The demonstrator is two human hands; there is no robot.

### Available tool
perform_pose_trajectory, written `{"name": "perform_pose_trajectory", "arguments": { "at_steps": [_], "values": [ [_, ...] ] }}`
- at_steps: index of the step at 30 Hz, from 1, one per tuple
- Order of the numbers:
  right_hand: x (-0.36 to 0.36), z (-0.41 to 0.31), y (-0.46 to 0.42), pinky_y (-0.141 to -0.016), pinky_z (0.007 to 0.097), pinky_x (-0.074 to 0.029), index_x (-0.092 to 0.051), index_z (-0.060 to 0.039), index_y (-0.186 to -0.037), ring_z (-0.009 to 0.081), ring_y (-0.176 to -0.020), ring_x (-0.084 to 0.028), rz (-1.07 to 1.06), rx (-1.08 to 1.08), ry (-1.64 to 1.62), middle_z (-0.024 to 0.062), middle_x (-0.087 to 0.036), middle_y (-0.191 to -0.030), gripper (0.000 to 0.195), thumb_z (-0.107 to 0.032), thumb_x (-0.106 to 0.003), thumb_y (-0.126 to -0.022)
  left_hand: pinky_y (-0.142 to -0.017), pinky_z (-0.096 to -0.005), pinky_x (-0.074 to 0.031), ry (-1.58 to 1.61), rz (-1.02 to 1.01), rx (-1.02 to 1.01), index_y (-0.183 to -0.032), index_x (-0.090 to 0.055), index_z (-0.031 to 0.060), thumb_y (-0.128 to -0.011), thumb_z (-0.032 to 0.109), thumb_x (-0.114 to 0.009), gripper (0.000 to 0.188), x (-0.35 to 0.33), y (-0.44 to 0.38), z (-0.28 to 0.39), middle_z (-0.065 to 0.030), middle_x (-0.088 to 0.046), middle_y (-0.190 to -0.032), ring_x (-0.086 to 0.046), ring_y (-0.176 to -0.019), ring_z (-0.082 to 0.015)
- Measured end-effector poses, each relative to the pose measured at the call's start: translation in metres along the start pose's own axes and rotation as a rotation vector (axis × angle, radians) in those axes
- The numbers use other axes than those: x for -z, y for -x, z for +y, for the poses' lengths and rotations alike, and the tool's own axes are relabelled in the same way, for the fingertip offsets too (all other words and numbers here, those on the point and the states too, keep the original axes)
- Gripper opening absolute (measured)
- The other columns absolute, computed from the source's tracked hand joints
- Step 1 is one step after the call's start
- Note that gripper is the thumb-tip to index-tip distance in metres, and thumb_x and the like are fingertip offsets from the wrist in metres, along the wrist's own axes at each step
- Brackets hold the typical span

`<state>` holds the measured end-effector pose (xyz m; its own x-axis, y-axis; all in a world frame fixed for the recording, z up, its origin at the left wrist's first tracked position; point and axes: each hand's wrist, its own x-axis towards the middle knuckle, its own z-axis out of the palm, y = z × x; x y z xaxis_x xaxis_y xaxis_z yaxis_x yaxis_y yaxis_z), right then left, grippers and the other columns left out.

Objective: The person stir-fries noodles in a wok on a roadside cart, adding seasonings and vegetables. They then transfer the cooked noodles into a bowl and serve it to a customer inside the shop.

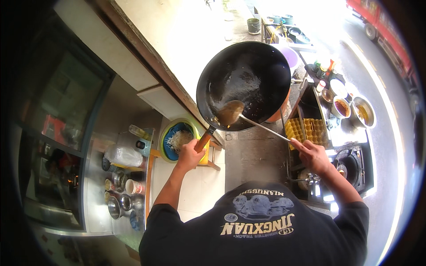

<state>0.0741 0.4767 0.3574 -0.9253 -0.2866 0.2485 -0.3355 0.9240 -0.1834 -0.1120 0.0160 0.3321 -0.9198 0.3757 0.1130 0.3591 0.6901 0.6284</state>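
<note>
My left hand [190,155] grips the wooden handle [203,141] of a large black wok [248,76], which is held up off the stove in front of me. In my right hand [311,157] is the long metal handle of a wok spatula [230,112]. Its broad blade lies inside the wok, near the handle side. A few small yellowish food scraps stick to the wok's near edge; the rest of the inside looks dark and glossy with oil.
To the left, a basin [165,150] of pale shredded food or noodles sits on a wooden stool [210,164]. On the right are a gas burner [349,168], egg trays [308,131], a sauce bowl [341,107] and a metal pot [363,111]. Beyond runs a road with a red truck [382,30].
</note>
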Motion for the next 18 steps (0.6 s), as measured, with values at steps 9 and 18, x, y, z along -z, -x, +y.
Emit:
{"name": "perform_pose_trajectory", "arguments": {
  "at_steps": [9, 18],
  "values": [
    [0.015, 0.06, 0.044, -0.057, 0.0339, -0.055, -0.047, -0.0264, -0.152, 0.0205, -0.067, -0.061, -0.048, 0.009, 0.157, 0.004, -0.054, -0.089, 0.067, -0.01, -0.064, -0.09, -0.072, -0.0384, -0.054, -0.02, -0.046, 0.034, -0.103, -0.065, -0.0003, -0.084, 0.016, -0.077, 0.027, -0.002, 0.007, 0.032, -0.0195, -0.069, -0.083, -0.069, -0.075, -0.0313],
    [-0.001, 0.088, 0.088, -0.058, 0.0402, -0.054, -0.036, -0.0276, -0.159, 0.0263, -0.069, -0.064, -0.208, -0.113, 0.19, 0.0079, -0.055, -0.09, 0.078, -0.01, -0.064, -0.088, -0.078, -0.0333, -0.054, -0.045, -0.132, 0.043, -0.109, -0.067, -0.0018, -0.083, 0.012, -0.078, 0.031, -0.008, 0.005, 0.044, -0.0131, -0.071, -0.09, -0.068, -0.083, -0.0184]
  ]
}}
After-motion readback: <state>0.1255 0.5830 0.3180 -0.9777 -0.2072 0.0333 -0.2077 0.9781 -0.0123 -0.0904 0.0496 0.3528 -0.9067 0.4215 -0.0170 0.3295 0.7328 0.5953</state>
